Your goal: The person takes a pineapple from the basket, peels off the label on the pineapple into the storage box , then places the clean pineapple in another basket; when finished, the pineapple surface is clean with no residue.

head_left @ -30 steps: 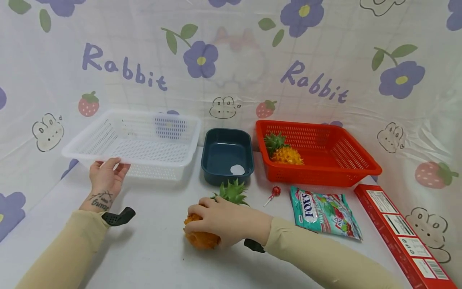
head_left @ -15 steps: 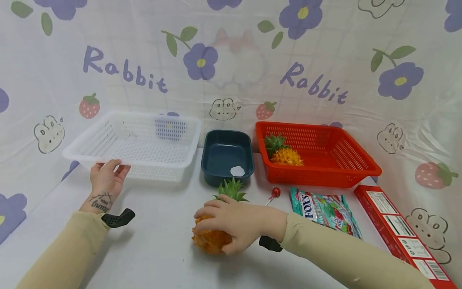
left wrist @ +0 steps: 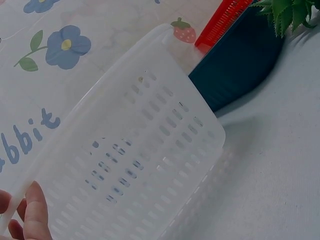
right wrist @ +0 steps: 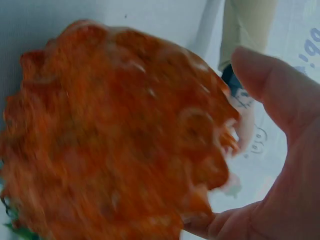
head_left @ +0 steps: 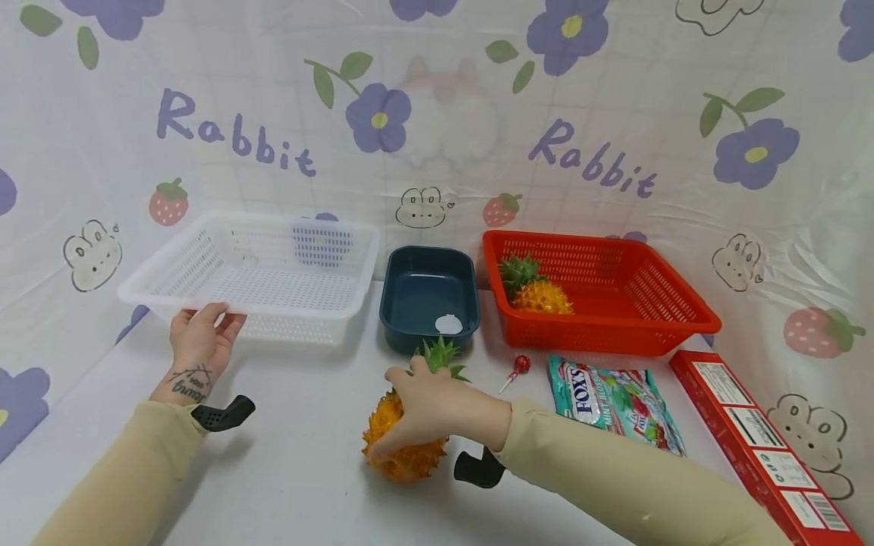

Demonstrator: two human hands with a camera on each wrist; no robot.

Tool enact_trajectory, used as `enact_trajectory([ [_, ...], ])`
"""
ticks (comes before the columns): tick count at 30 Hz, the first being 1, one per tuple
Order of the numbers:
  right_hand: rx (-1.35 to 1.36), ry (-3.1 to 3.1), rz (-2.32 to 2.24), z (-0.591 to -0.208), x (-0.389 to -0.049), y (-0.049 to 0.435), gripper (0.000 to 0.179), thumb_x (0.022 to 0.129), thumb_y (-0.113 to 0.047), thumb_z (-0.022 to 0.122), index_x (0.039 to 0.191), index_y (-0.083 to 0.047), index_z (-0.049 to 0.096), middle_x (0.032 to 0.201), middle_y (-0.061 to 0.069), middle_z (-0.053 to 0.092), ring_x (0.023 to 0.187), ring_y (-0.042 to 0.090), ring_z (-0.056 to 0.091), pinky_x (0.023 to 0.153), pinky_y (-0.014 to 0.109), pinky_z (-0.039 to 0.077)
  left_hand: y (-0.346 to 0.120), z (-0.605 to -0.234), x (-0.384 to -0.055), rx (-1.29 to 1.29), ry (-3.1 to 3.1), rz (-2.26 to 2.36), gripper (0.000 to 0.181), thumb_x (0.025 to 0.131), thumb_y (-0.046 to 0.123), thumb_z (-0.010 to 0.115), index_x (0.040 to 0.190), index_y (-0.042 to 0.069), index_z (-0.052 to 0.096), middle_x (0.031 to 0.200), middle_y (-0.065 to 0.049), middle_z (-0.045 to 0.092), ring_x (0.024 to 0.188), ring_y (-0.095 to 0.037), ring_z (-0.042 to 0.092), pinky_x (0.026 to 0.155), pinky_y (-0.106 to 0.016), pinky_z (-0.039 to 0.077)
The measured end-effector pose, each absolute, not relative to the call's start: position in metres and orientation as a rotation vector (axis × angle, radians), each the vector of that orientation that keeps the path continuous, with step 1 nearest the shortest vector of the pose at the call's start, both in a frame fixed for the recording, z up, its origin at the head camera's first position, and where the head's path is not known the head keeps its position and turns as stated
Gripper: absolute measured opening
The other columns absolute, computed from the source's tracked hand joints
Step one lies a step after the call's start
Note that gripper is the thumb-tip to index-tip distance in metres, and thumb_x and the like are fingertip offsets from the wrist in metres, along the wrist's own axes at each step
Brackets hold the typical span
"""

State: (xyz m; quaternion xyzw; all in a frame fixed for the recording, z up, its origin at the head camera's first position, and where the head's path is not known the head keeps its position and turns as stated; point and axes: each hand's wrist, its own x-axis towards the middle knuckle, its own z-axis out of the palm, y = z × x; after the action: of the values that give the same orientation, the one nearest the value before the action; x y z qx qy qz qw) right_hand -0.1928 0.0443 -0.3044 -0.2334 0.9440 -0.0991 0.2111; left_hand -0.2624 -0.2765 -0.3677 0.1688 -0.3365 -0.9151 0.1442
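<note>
My left hand point(head_left: 203, 340) pinches the near rim of a white plastic basket point(head_left: 328, 309), thumb on top; the left wrist view shows the fingers point(left wrist: 36, 210) at its rim. A spiky orange pineapple point(head_left: 413, 462) stands on the table, green crown point(head_left: 440, 355) toward the back. Over it reaches my right hand point(head_left: 426, 406), thumb to the near left and fingers spread toward the crown. In the right wrist view the pineapple point(right wrist: 120, 135) is blurred and the thumb point(right wrist: 260, 75) stands apart from it; the other fingers are mostly hidden.
A dark teal tub point(head_left: 430, 284) with a white patch inside stands behind the pineapple. Right of it a red basket point(head_left: 608, 334) holds another pineapple point(head_left: 542, 296). A lollipop point(head_left: 521, 365), a FOX'S candy bag point(head_left: 617, 402) and a long red box point(head_left: 758, 447) lie in front.
The pineapple has shifted slightly right and turned. My right hand has swung round on it, its thumb moving from the near right to the near left. My left hand has stayed at the rim.
</note>
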Motion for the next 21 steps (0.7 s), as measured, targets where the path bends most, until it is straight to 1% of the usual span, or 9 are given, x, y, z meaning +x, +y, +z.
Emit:
enact_trajectory([
  [4,-0.642,2.603,-0.232,-0.3086,-0.1914,0.0399,0.094,0.062,-0.063,0.074,0.137,-0.020,0.038,0.129,0.012,0.038,0.108,0.036,0.043,0.082,0.047,0.049,-0.2759,-0.3674,-0.2617,0.478,-0.975,-2.636,0.052,0.084,-0.002,0.063,0.121,0.023,0.037,0.123,0.002,0.044,0.113,-0.018,0.048,0.085,-0.030,0.051],
  [8,-0.658,2.601,-0.216,-0.3098,-0.1924,0.0393,0.092,0.061,-0.061,0.075,0.135,-0.020,0.041,0.124,0.011,0.041,0.099,0.031,0.048,0.079,0.041,0.050,-0.2753,-0.3670,-0.2613,0.469,-0.977,-2.637,0.052,0.084,-0.001,0.063,0.122,0.023,0.037,0.123,0.002,0.044,0.112,-0.018,0.048,0.084,-0.030,0.052],
  [16,-0.614,2.568,-0.257,-0.3106,-0.1952,0.0411,0.090,0.063,-0.064,0.072,0.134,-0.019,0.042,0.118,0.012,0.041,0.086,0.024,0.052,0.074,0.038,0.051,-0.2759,-0.3677,-0.2616,0.467,-0.977,-2.634,0.050,0.085,-0.001,0.062,0.120,0.023,0.037,0.122,0.001,0.044,0.110,-0.017,0.048,0.081,-0.029,0.053],
  [21,-0.607,2.534,-0.280,-0.3106,-0.1954,0.0409,0.086,0.062,-0.056,0.077,0.134,-0.023,0.043,0.117,0.009,0.041,0.086,0.021,0.051,0.071,0.034,0.050,-0.2761,-0.3688,-0.2619,0.465,-0.984,-2.629,0.051,0.084,-0.001,0.063,0.120,0.023,0.036,0.122,0.001,0.043,0.113,-0.018,0.047,0.083,-0.029,0.052],
])
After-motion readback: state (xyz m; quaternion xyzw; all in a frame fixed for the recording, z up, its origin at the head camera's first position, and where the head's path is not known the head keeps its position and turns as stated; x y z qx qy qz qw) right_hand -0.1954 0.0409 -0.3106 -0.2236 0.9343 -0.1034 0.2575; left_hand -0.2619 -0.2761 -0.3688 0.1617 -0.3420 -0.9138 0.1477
